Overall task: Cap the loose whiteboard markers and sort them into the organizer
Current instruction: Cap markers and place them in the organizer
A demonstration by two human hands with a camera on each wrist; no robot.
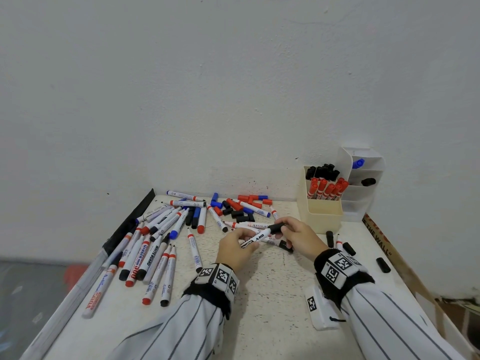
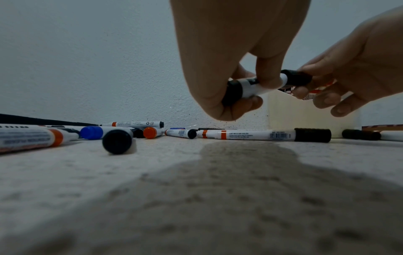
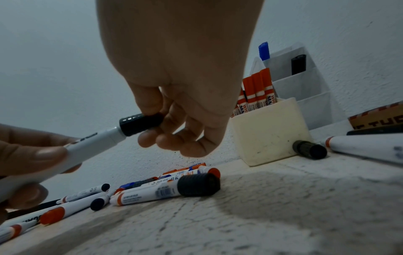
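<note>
Here, both hands are working on one black whiteboard marker [image 1: 255, 238], held clear above the tabletop [image 1: 272, 302]. The left hand [image 1: 235, 249] is closing its grip round the rear of the white barrel, thumb and fingers curled about it. The right hand [image 1: 298, 236] is pinching the black cap [image 1: 277, 228] at the front end of that marker, with the other fingers loosely curled below; in the wrist views the cap is sitting over the tip end with a narrow band of white barrel showing just behind it, and whether it is fully seated cannot be told.

Directly beneath the two grips, several markers are lying flat, among them a red-banded marker with a black cap [image 2: 270, 135]. To the left of the left grip, a big heap of loose markers [image 1: 155, 237] is spreading across the tabletop, red, black and blue ends mixed. Beyond both grips, near the wall, loose caps [image 1: 239, 206] are lying in a scatter. Past the right grip, further right and back, the cream organizer [image 1: 320, 216] is standing upright, holding red-capped markers [image 1: 327, 189] in front and black-capped ones [image 1: 322, 171] behind. Just beside it, a white tiered organizer [image 1: 363, 185] is holding a blue marker [image 1: 359, 162] and a black one. To the right of the right grip, a few single black caps [image 1: 383, 265] are lying apart.
</note>
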